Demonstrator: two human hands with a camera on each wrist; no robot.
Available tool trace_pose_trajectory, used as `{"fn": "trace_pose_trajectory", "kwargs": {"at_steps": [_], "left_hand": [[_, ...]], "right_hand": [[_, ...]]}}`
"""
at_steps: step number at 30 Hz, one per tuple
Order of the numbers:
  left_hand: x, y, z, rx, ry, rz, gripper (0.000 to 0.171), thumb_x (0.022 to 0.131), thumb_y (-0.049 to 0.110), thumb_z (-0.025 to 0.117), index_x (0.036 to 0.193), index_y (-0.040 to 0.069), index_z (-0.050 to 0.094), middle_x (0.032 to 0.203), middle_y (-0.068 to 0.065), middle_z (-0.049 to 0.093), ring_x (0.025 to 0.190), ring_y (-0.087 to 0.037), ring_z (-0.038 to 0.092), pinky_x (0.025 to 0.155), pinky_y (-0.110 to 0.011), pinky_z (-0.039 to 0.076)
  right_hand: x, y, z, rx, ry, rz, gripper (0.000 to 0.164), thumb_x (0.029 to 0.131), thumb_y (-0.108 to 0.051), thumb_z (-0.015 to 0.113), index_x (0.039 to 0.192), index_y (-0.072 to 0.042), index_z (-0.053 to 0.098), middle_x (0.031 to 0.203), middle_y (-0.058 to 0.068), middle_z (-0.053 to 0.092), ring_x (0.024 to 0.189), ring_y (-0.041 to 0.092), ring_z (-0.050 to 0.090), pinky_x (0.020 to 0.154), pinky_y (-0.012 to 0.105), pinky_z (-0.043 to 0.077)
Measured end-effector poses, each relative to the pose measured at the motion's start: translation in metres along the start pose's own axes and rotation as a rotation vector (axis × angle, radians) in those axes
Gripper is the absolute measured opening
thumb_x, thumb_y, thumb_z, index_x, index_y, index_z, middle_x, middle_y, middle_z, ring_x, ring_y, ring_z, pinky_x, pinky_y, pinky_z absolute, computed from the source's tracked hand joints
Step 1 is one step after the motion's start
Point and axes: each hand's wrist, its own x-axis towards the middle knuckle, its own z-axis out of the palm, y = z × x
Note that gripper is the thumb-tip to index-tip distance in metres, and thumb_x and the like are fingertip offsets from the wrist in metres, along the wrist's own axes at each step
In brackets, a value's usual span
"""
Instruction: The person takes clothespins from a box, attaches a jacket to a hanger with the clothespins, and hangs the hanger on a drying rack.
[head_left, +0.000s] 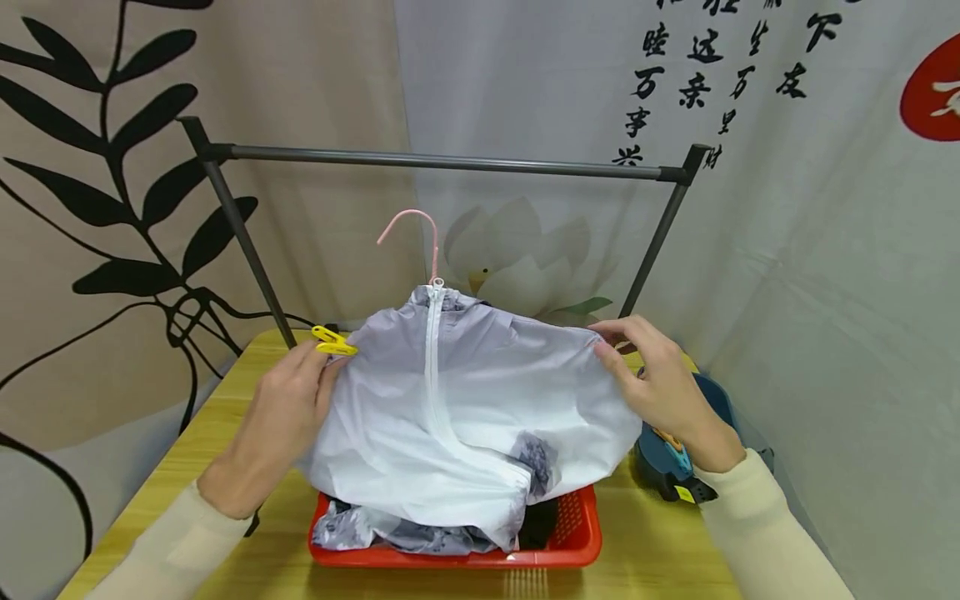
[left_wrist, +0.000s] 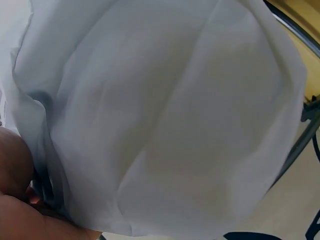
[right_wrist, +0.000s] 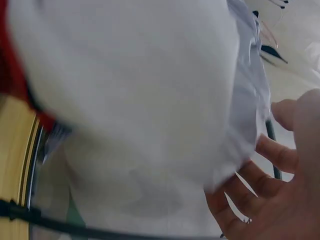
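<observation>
A white-and-lilac zip-up jacket [head_left: 480, 392] hangs on a pink hanger [head_left: 433, 242], held upright above the basket. At its left shoulder my left hand [head_left: 281, 408] pinches the fabric. A yellow clothespin [head_left: 334, 342] sits at those fingertips; whether it is clipped on or held, I cannot tell. In the left wrist view the jacket [left_wrist: 160, 120] fills most of the picture beside my curled fingers. My right hand [head_left: 656, 383] is at the other shoulder. In the right wrist view, that hand's fingers [right_wrist: 250, 187] are spread along the jacket's edge, thumb apart from the cloth.
A red basket [head_left: 450, 560] with more clothes stands under the jacket on the wooden table [head_left: 637, 558]. Behind rises a grey rack with a horizontal bar [head_left: 450, 162]. At right, partly behind my forearm, is a dark blue container [head_left: 652, 467] with clothespins.
</observation>
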Motion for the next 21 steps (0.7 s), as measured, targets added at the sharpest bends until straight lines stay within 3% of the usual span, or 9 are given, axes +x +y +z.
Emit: {"fn": "trace_pose_trajectory", "kwargs": {"at_steps": [5, 9, 13, 16, 19, 21], "left_hand": [[-0.003, -0.005, -0.001, 0.002, 0.005, 0.001, 0.017, 0.098, -0.010, 0.086, 0.110, -0.008, 0.075, 0.093, -0.017, 0.068, 0.077, -0.030, 0.070, 0.066, -0.048, 0.067], [-0.003, -0.008, -0.001, 0.003, 0.007, 0.009, 0.017, 0.097, -0.011, 0.087, 0.108, -0.009, 0.075, 0.091, -0.017, 0.067, 0.075, -0.031, 0.071, 0.064, -0.047, 0.068], [-0.003, -0.009, -0.002, -0.007, 0.006, 0.000, 0.017, 0.098, -0.011, 0.086, 0.112, -0.009, 0.076, 0.094, -0.018, 0.070, 0.081, -0.035, 0.076, 0.069, -0.051, 0.070], [-0.004, -0.010, -0.003, -0.006, 0.006, -0.006, 0.018, 0.098, -0.011, 0.086, 0.113, -0.008, 0.077, 0.096, -0.018, 0.071, 0.083, -0.036, 0.077, 0.071, -0.052, 0.070], [-0.006, -0.011, -0.004, -0.003, 0.003, -0.012, 0.018, 0.098, -0.011, 0.086, 0.113, -0.008, 0.077, 0.096, -0.017, 0.071, 0.082, -0.034, 0.076, 0.071, -0.051, 0.070], [-0.007, -0.012, -0.004, -0.005, 0.002, -0.018, 0.018, 0.099, -0.010, 0.086, 0.114, -0.007, 0.077, 0.097, -0.017, 0.071, 0.083, -0.034, 0.076, 0.071, -0.052, 0.070]], "right_hand": [[-0.010, 0.016, -0.012, -0.026, -0.047, 0.086, 0.024, 0.116, -0.010, 0.070, 0.138, -0.009, 0.079, 0.129, 0.008, 0.080, 0.112, 0.024, 0.075, 0.099, 0.002, 0.048], [-0.017, 0.033, -0.020, -0.080, -0.097, 0.163, 0.024, 0.121, -0.017, 0.065, 0.139, -0.012, 0.080, 0.132, 0.009, 0.081, 0.114, 0.028, 0.076, 0.097, 0.007, 0.050], [-0.024, 0.055, -0.026, -0.133, -0.149, 0.200, 0.023, 0.121, -0.019, 0.066, 0.136, -0.011, 0.081, 0.131, 0.013, 0.082, 0.111, 0.031, 0.077, 0.092, 0.020, 0.060], [-0.031, 0.071, -0.028, -0.169, -0.197, 0.233, 0.023, 0.120, -0.018, 0.067, 0.134, -0.008, 0.081, 0.128, 0.017, 0.082, 0.109, 0.034, 0.077, 0.091, 0.040, 0.067], [-0.037, 0.086, -0.029, -0.195, -0.254, 0.285, 0.023, 0.119, -0.019, 0.068, 0.133, -0.005, 0.080, 0.127, 0.019, 0.083, 0.109, 0.037, 0.078, 0.093, 0.056, 0.067], [-0.040, 0.097, -0.029, -0.207, -0.297, 0.320, 0.023, 0.119, -0.019, 0.070, 0.132, -0.003, 0.080, 0.122, 0.019, 0.083, 0.105, 0.035, 0.078, 0.091, 0.058, 0.065]]}}
